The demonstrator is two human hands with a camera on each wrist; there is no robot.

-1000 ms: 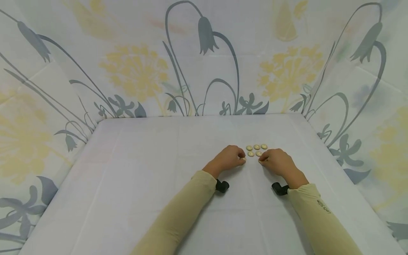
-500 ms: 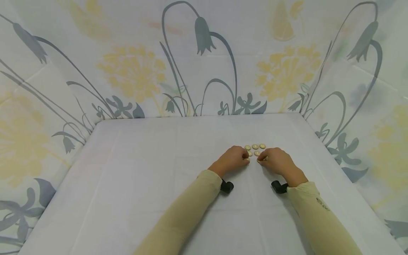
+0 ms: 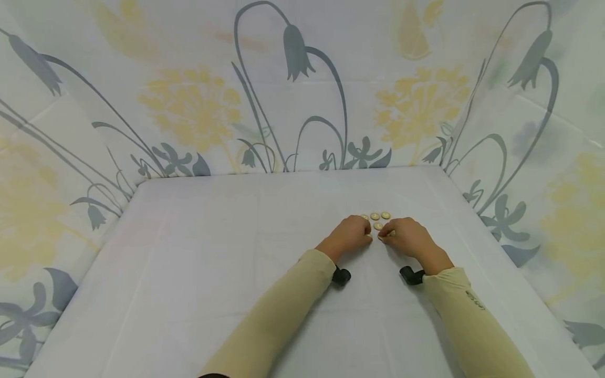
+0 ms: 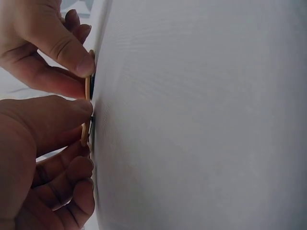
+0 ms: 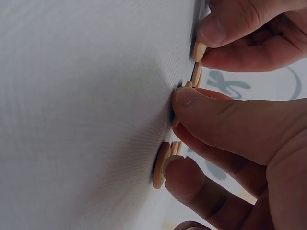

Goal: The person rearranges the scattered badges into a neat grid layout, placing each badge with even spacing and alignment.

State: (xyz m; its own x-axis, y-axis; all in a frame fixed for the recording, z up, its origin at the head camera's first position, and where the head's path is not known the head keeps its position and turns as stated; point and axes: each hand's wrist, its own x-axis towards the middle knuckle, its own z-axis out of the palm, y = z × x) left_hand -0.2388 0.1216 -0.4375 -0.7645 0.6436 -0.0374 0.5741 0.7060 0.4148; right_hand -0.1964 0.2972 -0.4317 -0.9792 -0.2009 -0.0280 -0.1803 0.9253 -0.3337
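Several small round wooden discs with faint marks on top lie grouped on the white table, such as the back-row disc (image 3: 375, 216) and the one in front of it (image 3: 378, 226). My left hand (image 3: 347, 237) pinches a disc (image 4: 85, 134) between thumb and finger, low at the table surface. Close on its right, my right hand (image 3: 410, 239) pinches another disc (image 5: 175, 120) the same way. One more disc (image 5: 162, 165) stands by a curled finger of the right hand. The hands partly hide the left and right discs of the group.
A white cloth covers the table (image 3: 198, 273). Flower-printed cloth walls (image 3: 203, 105) rise at its back and both sides. Black wrist devices (image 3: 341, 276) sit below each hand, at the sleeve cuffs.
My left hand has moved right with its disc, narrowing the gap to the right hand and covering discs seen before. The right hand stays nearly in place while the head view shifts slightly.
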